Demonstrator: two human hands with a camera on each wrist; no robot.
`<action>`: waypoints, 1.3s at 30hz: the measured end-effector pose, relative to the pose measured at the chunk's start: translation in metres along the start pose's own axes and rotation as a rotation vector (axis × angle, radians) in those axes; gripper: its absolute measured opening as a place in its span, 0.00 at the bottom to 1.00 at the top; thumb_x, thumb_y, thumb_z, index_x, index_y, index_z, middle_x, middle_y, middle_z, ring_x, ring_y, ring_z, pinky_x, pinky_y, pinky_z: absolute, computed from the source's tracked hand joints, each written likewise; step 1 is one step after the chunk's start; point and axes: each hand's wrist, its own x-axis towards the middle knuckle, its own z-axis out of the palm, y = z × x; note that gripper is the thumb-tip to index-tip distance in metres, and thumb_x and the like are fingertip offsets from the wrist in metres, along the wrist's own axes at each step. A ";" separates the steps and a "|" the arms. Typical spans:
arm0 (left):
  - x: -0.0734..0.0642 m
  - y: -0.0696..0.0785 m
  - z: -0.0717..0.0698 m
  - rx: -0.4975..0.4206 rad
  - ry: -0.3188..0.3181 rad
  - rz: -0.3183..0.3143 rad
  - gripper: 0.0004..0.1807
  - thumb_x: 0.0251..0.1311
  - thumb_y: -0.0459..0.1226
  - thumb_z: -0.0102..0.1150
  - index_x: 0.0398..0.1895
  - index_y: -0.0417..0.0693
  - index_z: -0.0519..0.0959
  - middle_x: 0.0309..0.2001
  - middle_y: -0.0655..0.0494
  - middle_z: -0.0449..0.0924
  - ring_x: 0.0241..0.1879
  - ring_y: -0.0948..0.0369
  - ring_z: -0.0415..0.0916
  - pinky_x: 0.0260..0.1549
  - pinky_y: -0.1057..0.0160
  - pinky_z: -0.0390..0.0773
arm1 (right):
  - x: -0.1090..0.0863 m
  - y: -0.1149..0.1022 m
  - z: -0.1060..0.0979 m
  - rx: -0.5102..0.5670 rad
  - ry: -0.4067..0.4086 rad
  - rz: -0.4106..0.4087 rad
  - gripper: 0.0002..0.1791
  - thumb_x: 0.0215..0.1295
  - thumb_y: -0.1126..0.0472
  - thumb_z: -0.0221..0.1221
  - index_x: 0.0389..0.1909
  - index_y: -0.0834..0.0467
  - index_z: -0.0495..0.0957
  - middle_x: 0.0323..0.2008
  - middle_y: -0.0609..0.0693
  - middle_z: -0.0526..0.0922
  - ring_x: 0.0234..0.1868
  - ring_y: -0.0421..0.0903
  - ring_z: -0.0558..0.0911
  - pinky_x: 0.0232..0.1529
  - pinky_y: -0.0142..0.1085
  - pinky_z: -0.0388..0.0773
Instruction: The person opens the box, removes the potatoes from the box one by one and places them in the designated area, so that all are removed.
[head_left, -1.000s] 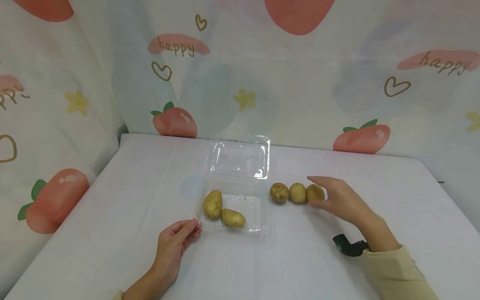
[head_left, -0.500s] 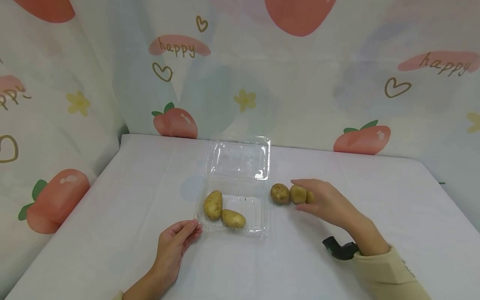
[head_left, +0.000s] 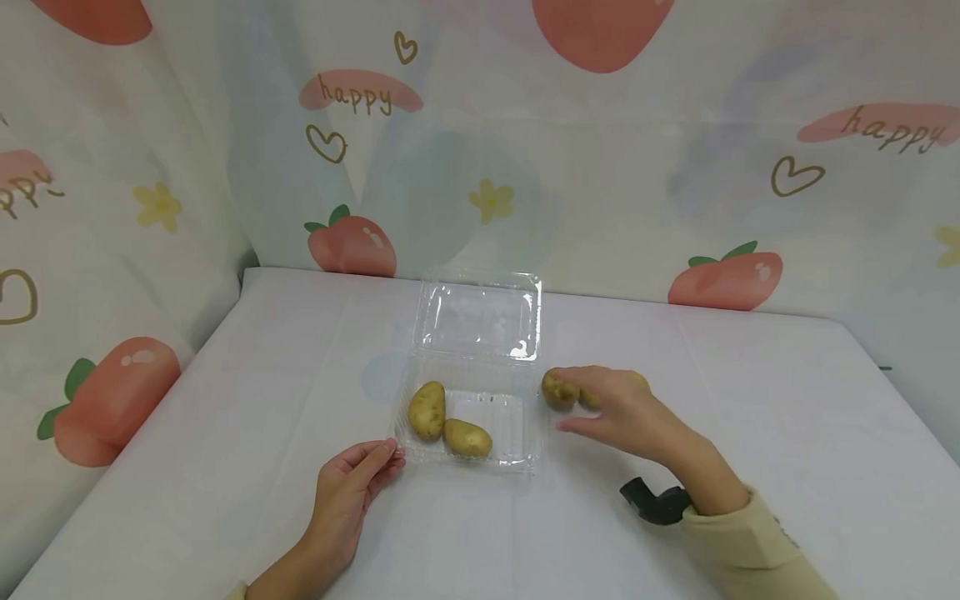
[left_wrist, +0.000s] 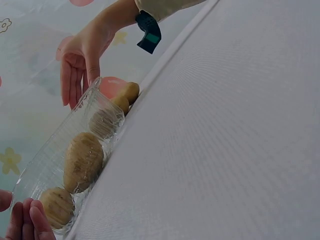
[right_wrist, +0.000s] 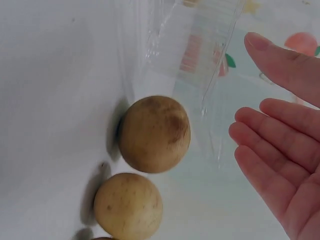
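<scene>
My left hand (head_left: 348, 492) pinches the front left corner of a clear plastic clamshell box (head_left: 506, 421), thumb above and fingers below. Its lid (head_left: 477, 321) is folded back. Inside lie two oblong potatoes, one (head_left: 427, 411) along the left wall and another (head_left: 467, 438) by the front. To the right of the box, a row of three rounder potatoes sits on the table. My right hand (head_left: 618, 412) hovers over the row, fingers spread and holding nothing. In the right wrist view the nearest potato (right_wrist: 154, 134) and the middle potato (right_wrist: 128, 206) stand apart from the fingers.
A white cloth covers the table (head_left: 450, 533). Behind it hangs a printed curtain (head_left: 585, 167) with fruit and hearts, and another stretch runs down the left side. A black wrist device (head_left: 656, 502) is on my right forearm.
My right hand has moved left along the row, from the far right potato towards the one nearest the box. The left hand, box and potatoes stay put.
</scene>
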 end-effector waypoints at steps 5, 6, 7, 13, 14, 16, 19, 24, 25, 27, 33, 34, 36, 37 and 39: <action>0.000 0.000 0.000 0.009 0.000 -0.003 0.10 0.56 0.30 0.60 0.37 0.29 0.76 0.32 0.46 0.80 0.33 0.58 0.79 0.40 0.63 0.79 | 0.006 -0.008 0.004 0.030 -0.034 0.003 0.31 0.47 0.57 0.70 0.53 0.62 0.74 0.49 0.52 0.79 0.49 0.48 0.77 0.48 0.44 0.75; 0.000 0.000 0.000 0.009 0.000 -0.002 0.10 0.56 0.30 0.60 0.37 0.29 0.76 0.32 0.46 0.80 0.33 0.58 0.79 0.40 0.63 0.79 | 0.008 -0.009 0.005 0.052 -0.041 -0.006 0.31 0.47 0.58 0.70 0.54 0.63 0.74 0.49 0.52 0.79 0.49 0.48 0.77 0.49 0.44 0.75; -0.001 0.000 0.000 0.009 0.000 -0.002 0.10 0.56 0.30 0.60 0.37 0.29 0.76 0.32 0.46 0.80 0.33 0.58 0.79 0.40 0.63 0.79 | 0.010 -0.010 0.006 0.063 -0.040 -0.017 0.31 0.47 0.59 0.70 0.53 0.63 0.74 0.49 0.52 0.79 0.49 0.48 0.77 0.50 0.44 0.74; 0.000 0.000 0.000 0.005 0.001 0.000 0.09 0.56 0.30 0.59 0.36 0.30 0.77 0.32 0.47 0.80 0.32 0.58 0.79 0.40 0.63 0.79 | 0.017 -0.013 0.011 0.048 -0.007 -0.095 0.31 0.44 0.59 0.72 0.52 0.63 0.75 0.47 0.52 0.80 0.47 0.46 0.78 0.48 0.42 0.75; 0.000 0.000 0.000 0.006 0.001 0.000 0.09 0.56 0.30 0.59 0.36 0.30 0.77 0.32 0.47 0.80 0.32 0.58 0.79 0.40 0.63 0.79 | 0.017 -0.013 0.012 0.037 -0.008 -0.097 0.31 0.44 0.58 0.71 0.52 0.63 0.75 0.47 0.52 0.80 0.47 0.46 0.78 0.48 0.42 0.75; 0.000 0.000 0.000 0.005 0.002 -0.002 0.09 0.56 0.30 0.59 0.36 0.30 0.77 0.32 0.47 0.80 0.33 0.59 0.79 0.40 0.63 0.79 | 0.019 -0.016 0.013 0.040 -0.025 -0.086 0.31 0.46 0.58 0.71 0.53 0.63 0.75 0.48 0.52 0.79 0.49 0.47 0.78 0.48 0.42 0.75; 0.000 0.000 0.000 0.002 0.000 -0.004 0.10 0.56 0.30 0.59 0.37 0.29 0.76 0.32 0.47 0.80 0.33 0.59 0.79 0.40 0.63 0.79 | 0.022 -0.020 0.015 0.071 -0.068 -0.058 0.31 0.49 0.58 0.69 0.54 0.63 0.73 0.50 0.53 0.78 0.51 0.49 0.76 0.51 0.43 0.74; 0.000 0.000 0.000 -0.004 0.000 0.000 0.08 0.56 0.29 0.59 0.36 0.30 0.77 0.31 0.47 0.80 0.32 0.59 0.79 0.40 0.63 0.79 | 0.027 -0.024 0.018 0.095 -0.120 -0.042 0.32 0.49 0.57 0.69 0.56 0.62 0.73 0.52 0.52 0.77 0.51 0.50 0.75 0.52 0.44 0.71; 0.000 0.000 0.000 -0.006 0.001 0.001 0.07 0.56 0.29 0.59 0.35 0.31 0.77 0.31 0.47 0.80 0.32 0.59 0.79 0.39 0.63 0.79 | 0.028 -0.025 0.019 0.090 -0.125 -0.042 0.32 0.49 0.56 0.69 0.55 0.62 0.73 0.52 0.52 0.77 0.51 0.49 0.75 0.52 0.44 0.71; 0.001 0.000 0.000 -0.009 -0.002 0.005 0.07 0.56 0.29 0.58 0.35 0.31 0.77 0.31 0.47 0.80 0.32 0.59 0.79 0.39 0.63 0.79 | 0.031 -0.026 0.022 0.086 -0.136 -0.052 0.33 0.48 0.55 0.70 0.55 0.62 0.73 0.51 0.51 0.78 0.50 0.48 0.75 0.51 0.43 0.71; 0.000 0.000 0.000 0.000 -0.010 0.009 0.10 0.56 0.30 0.59 0.37 0.28 0.76 0.32 0.47 0.80 0.32 0.59 0.79 0.40 0.63 0.79 | 0.037 -0.026 0.029 0.158 -0.202 -0.085 0.33 0.47 0.55 0.70 0.54 0.64 0.73 0.51 0.52 0.77 0.52 0.46 0.75 0.52 0.40 0.73; 0.000 0.000 0.000 0.002 -0.010 0.009 0.11 0.56 0.30 0.59 0.38 0.28 0.76 0.32 0.47 0.80 0.32 0.59 0.79 0.40 0.64 0.79 | 0.039 -0.026 0.030 0.172 -0.213 -0.087 0.33 0.47 0.55 0.70 0.54 0.65 0.73 0.51 0.53 0.77 0.52 0.46 0.75 0.52 0.40 0.73; 0.000 0.000 0.000 0.004 -0.011 0.009 0.12 0.56 0.31 0.59 0.38 0.27 0.75 0.32 0.47 0.80 0.32 0.59 0.79 0.40 0.63 0.79 | 0.041 -0.025 0.033 0.204 -0.236 -0.094 0.33 0.47 0.56 0.70 0.54 0.65 0.73 0.52 0.54 0.77 0.53 0.47 0.75 0.53 0.39 0.72; 0.000 0.000 0.000 0.003 -0.010 0.009 0.11 0.56 0.31 0.59 0.38 0.27 0.75 0.32 0.47 0.80 0.32 0.59 0.79 0.40 0.63 0.79 | 0.043 -0.025 0.034 0.218 -0.249 -0.096 0.33 0.47 0.56 0.70 0.54 0.66 0.73 0.52 0.54 0.77 0.53 0.47 0.75 0.53 0.39 0.72; 0.000 0.000 0.000 -0.001 -0.010 0.010 0.11 0.56 0.30 0.59 0.38 0.28 0.76 0.32 0.47 0.80 0.32 0.59 0.79 0.39 0.63 0.79 | 0.047 -0.025 0.037 0.244 -0.275 -0.097 0.33 0.46 0.56 0.71 0.54 0.66 0.73 0.52 0.53 0.77 0.54 0.47 0.75 0.53 0.39 0.72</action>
